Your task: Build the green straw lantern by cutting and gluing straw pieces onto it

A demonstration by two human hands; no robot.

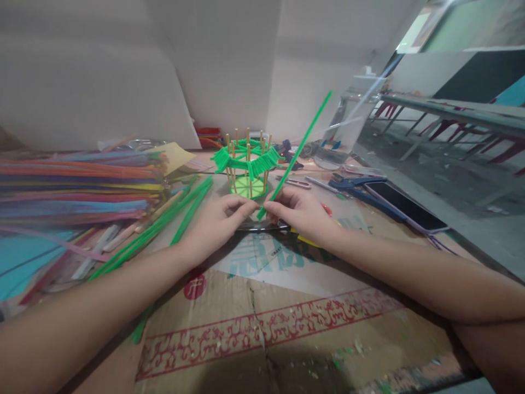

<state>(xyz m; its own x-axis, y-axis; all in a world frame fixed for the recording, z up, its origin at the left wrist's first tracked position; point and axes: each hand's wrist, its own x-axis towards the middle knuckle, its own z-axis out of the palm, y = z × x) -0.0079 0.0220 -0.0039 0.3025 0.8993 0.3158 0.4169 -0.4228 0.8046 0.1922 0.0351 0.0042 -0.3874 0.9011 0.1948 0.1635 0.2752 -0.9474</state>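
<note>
My right hand [293,210] is closed in a pinch on a green pipe cleaner [302,143], which slants up to the right. Its lower end sits between my two hands. My left hand [229,216] has thumb and fingertips pressed together beside that end; anything held between them is too small to tell. Just behind my hands stands a small round structure [249,164] of upright wooden sticks, with a green base and a green fringed ring around the sticks.
Bundles of coloured pipe cleaners [82,186] and loose green ones [151,232] lie at the left. Dark-handled pliers [369,194], a phone [406,207] and a clear container [342,128] are at the right. Cardboard [229,339] covers the table front.
</note>
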